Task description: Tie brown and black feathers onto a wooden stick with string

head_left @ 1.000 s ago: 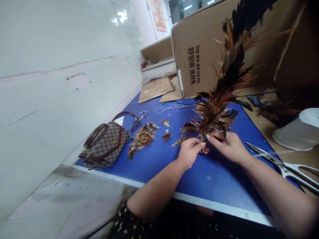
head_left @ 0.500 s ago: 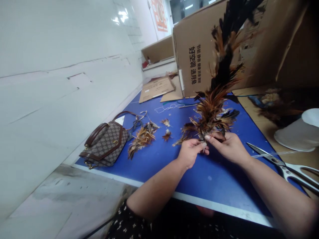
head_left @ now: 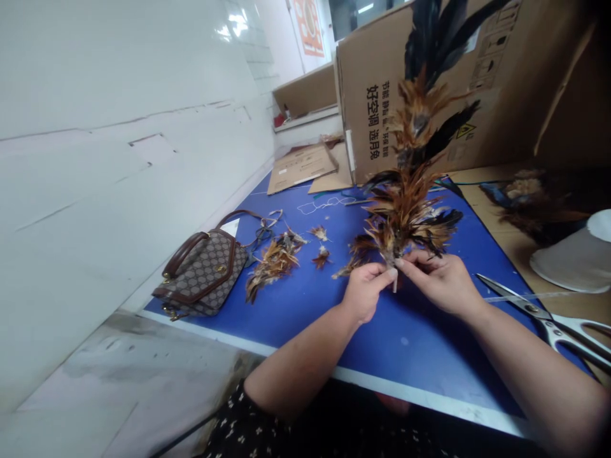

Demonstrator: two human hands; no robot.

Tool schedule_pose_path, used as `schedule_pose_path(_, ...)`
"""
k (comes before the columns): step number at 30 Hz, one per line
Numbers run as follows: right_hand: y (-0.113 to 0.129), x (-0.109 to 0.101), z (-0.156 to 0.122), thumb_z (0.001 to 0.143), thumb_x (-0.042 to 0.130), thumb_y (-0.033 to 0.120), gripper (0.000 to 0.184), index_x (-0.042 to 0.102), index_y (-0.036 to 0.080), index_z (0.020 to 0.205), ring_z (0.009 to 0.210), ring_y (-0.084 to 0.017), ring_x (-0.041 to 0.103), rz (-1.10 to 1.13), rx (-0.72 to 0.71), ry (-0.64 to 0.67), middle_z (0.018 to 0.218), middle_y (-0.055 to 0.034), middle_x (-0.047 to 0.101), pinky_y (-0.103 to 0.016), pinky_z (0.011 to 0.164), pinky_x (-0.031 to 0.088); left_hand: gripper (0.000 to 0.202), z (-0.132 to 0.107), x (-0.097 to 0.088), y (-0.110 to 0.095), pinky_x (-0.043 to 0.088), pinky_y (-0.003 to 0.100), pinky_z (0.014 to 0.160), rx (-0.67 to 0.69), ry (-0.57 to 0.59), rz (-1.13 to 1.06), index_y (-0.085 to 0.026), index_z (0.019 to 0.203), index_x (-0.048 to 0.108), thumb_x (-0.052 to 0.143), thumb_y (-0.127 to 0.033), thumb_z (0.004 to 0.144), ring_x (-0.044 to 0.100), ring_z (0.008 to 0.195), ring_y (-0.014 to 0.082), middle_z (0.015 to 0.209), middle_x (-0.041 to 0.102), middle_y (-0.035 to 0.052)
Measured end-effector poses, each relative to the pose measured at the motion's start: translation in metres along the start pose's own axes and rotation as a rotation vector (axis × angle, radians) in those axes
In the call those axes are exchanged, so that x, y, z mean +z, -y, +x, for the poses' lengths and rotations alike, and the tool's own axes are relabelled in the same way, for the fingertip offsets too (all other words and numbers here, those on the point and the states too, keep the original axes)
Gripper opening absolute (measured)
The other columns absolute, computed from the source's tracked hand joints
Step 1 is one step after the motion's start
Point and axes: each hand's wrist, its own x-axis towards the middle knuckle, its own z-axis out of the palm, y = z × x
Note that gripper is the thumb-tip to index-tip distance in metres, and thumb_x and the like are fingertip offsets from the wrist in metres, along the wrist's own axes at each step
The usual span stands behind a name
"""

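Observation:
A tall bunch of brown, orange and black feathers (head_left: 409, 191) stands nearly upright over the blue table (head_left: 305, 305). Its pale stem end sits between my two hands. My left hand (head_left: 365, 289) pinches the stem from the left with closed fingers. From the right, my right hand (head_left: 442, 280) grips the bottom of the bunch, fingers curled round it. Loose feather scraps (head_left: 272, 264) lie on the blue surface to the left of my hands.
A brown patterned handbag (head_left: 200, 273) lies at the table's left edge by the white wall. Large scissors (head_left: 548, 318) rest at the right. A big cardboard box (head_left: 382, 95) stands behind, with flattened cardboard (head_left: 300, 166) beside it. More feathers (head_left: 529, 200) and a white roll (head_left: 573, 257) sit at far right.
The feather bunch has swung from leaning right to nearly upright. Both hands stayed at its base with only small shifts.

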Motion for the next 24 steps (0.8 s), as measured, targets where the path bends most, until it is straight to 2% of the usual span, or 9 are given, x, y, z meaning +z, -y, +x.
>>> schedule_pose_path(4, -0.004, -0.004, 0.001, 0.091, 0.073, 0.047, 0.027, 0.078, 0.021, 0.084, 0.071, -0.017, 0.067, 0.009, -0.008, -0.107, 0.08, -0.0028, 0.077, -0.029, 0.071, 0.054, 0.034, 0.0, -0.001, -0.003, 0.055, 0.034, 0.072, -0.067, 0.051, -0.159, -0.014, 0.09, 0.067, 0.081, -0.043, 0.082, 0.068, 0.069, 0.0178, 0.079, 0.071, 0.0062)
schedule_pose_path(8, -0.011, -0.005, 0.002, 0.087, 0.077, 0.048, 0.028, 0.079, 0.02, 0.087, 0.075, -0.018, 0.067, 0.011, -0.012, -0.178, 0.085, -0.004, 0.077, -0.029, 0.071, 0.053, 0.033, -0.001, -0.001, -0.002, 0.059, 0.042, 0.072, -0.223, 0.101, -0.218, -0.016, 0.097, 0.056, 0.074, -0.042, 0.089, 0.072, 0.072, 0.023, 0.084, 0.072, 0.0094)
schedule_pose_path(11, -0.013, -0.004, 0.002, 0.086, 0.077, 0.049, 0.029, 0.08, 0.02, 0.087, 0.075, -0.019, 0.068, 0.015, -0.004, -0.181, 0.084, -0.0046, 0.078, -0.03, 0.071, 0.055, 0.031, -0.003, 0.002, -0.001, 0.055, 0.034, 0.062, -0.289, 0.163, -0.233, -0.016, 0.098, 0.054, 0.072, -0.04, 0.09, 0.068, 0.063, 0.0186, 0.083, 0.071, 0.0096)
schedule_pose_path(14, -0.013, -0.003, 0.002, 0.085, 0.079, 0.049, 0.029, 0.081, 0.02, 0.09, 0.081, -0.021, 0.071, 0.028, -0.016, -0.193, 0.09, -0.0057, 0.08, -0.033, 0.077, 0.057, 0.029, -0.007, 0.005, -0.003, 0.04, 0.023, 0.053, -0.303, 0.234, -0.311, -0.016, 0.094, 0.054, 0.076, -0.035, 0.088, 0.053, 0.053, 0.0094, 0.076, 0.067, 0.005)
schedule_pose_path(17, -0.012, -0.005, 0.001, 0.087, 0.077, 0.046, 0.025, 0.08, 0.021, 0.091, 0.08, -0.02, 0.07, 0.029, -0.037, -0.164, 0.089, -0.0048, 0.079, -0.032, 0.076, 0.056, 0.029, -0.008, 0.005, -0.006, 0.032, 0.022, 0.052, -0.311, 0.263, -0.335, -0.015, 0.09, 0.058, 0.08, -0.033, 0.085, 0.045, 0.051, 0.0063, 0.071, 0.063, 0.0023)
schedule_pose_path(20, -0.01, -0.008, 0.0, 0.09, 0.075, 0.045, 0.023, 0.08, 0.023, 0.091, 0.076, -0.019, 0.067, 0.007, -0.07, -0.119, 0.085, -0.0032, 0.076, -0.03, 0.072, 0.054, 0.032, -0.008, 0.005, -0.006, 0.03, 0.024, 0.054, -0.318, 0.261, -0.316, -0.01, 0.094, 0.066, 0.085, -0.032, 0.08, 0.044, 0.053, 0.0059, 0.071, 0.061, 0.0023)
schedule_pose_path(24, -0.004, -0.01, 0.001, 0.092, 0.072, 0.047, 0.025, 0.079, 0.023, 0.089, 0.077, -0.019, 0.067, -0.083, -0.13, -0.079, 0.086, -0.0029, 0.076, -0.031, 0.073, 0.053, 0.033, -0.006, 0.004, -0.004, 0.028, 0.025, 0.054, -0.283, 0.193, -0.293, -0.007, 0.088, 0.069, 0.09, -0.028, 0.073, 0.044, 0.052, 0.0055, 0.069, 0.061, 0.0025)
